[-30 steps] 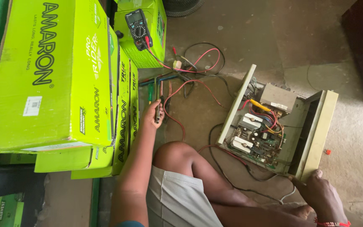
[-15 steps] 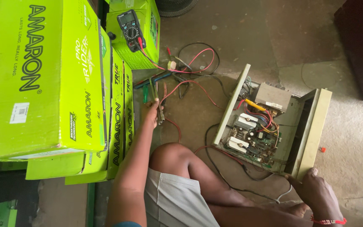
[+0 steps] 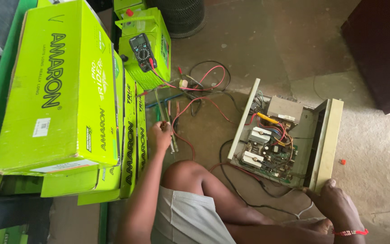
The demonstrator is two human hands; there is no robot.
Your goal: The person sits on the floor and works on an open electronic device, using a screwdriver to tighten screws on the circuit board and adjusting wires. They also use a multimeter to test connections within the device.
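here, near the middle left of the frame, the left hand (image 3: 161, 135) is closing its fingers around the lower ends of thin probes or tools (image 3: 171, 122) whose long axis is running up the frame toward the multimeter (image 3: 141, 52) sitting on a green box (image 3: 152, 68) at upper centre. the right hand (image 3: 337, 205), at lower right, is resting with fingers loosely spread on the corner of the opened cream case (image 3: 326, 144), its circuit board (image 3: 269, 151) lying between the two hands, nearer the right.

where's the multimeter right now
In the head view the black multimeter sits at upper left, on top of a green box, beyond the left hand, with its red lead running right along the floor.
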